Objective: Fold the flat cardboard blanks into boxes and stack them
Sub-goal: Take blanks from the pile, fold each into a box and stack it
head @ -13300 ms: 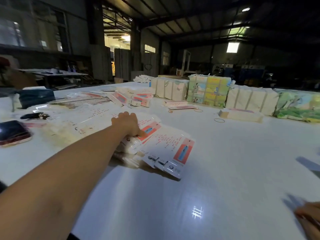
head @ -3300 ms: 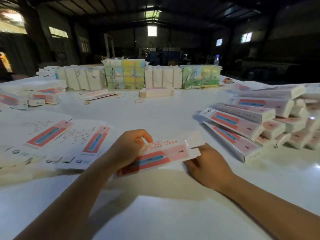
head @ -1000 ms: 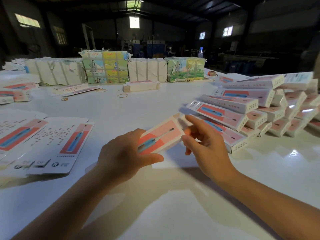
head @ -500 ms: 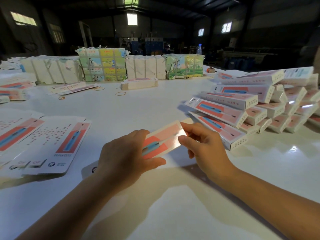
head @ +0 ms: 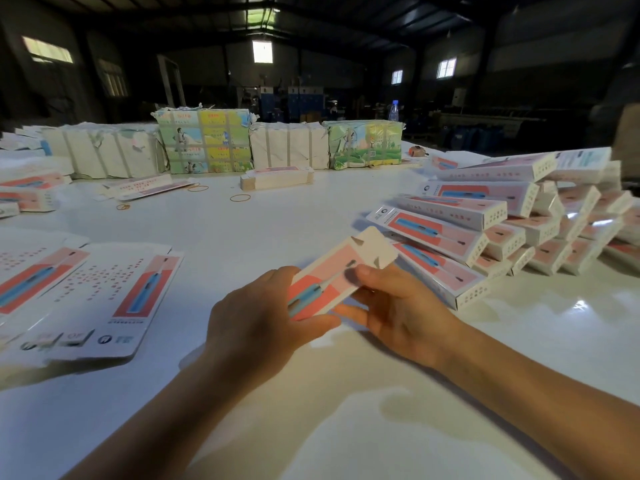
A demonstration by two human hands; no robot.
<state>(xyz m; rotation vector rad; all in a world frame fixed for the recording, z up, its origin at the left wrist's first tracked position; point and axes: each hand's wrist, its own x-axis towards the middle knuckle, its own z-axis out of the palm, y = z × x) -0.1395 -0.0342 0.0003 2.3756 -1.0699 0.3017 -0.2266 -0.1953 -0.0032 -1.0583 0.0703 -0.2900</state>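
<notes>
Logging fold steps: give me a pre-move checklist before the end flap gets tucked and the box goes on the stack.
1. Box held at both ends: ok, left hand and right hand each have a grip.
2. End flap tucked: not ok, it sticks out.
3. Near end closed: cannot tell, left hand covers it.
4. Stack of folded boxes stable: cannot tell, rows lean.
5. Flat blanks in reach: ok, beside left hand.
</notes>
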